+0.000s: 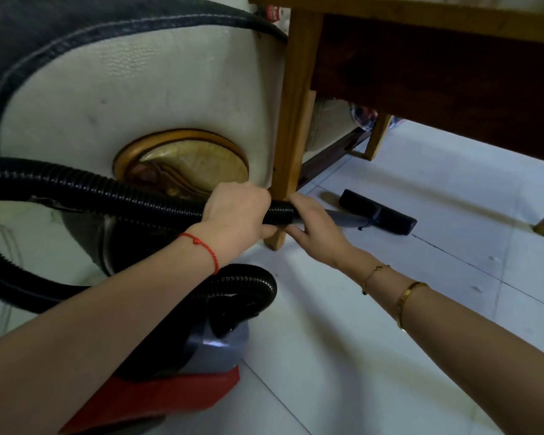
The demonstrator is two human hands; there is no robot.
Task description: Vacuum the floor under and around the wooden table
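White tiled floor (405,309) runs under the wooden table (296,120). Left hand (236,211) is wrapped around the black hose (107,193); right hand (314,227), just ahead of it, holds the grey tube (346,219). Beyond both hands lies the floor nozzle (379,211), crosswise to the tube, so the right hand is nearer to it.

We see the vacuum's black ribbed hose (113,193) sweeping in from nine o'clock toward centre, where it joins a grey wand (346,218). The wand runs low toward three o'clock and ends in a flat black floor head (378,211) lying on the pale tiled floor (421,309) beneath the wooden table (421,58). The table's near leg (291,136) stands just behind the hose joint. The red-and-grey canister (182,372) sits at six o'clock, its hose looping up from the top.
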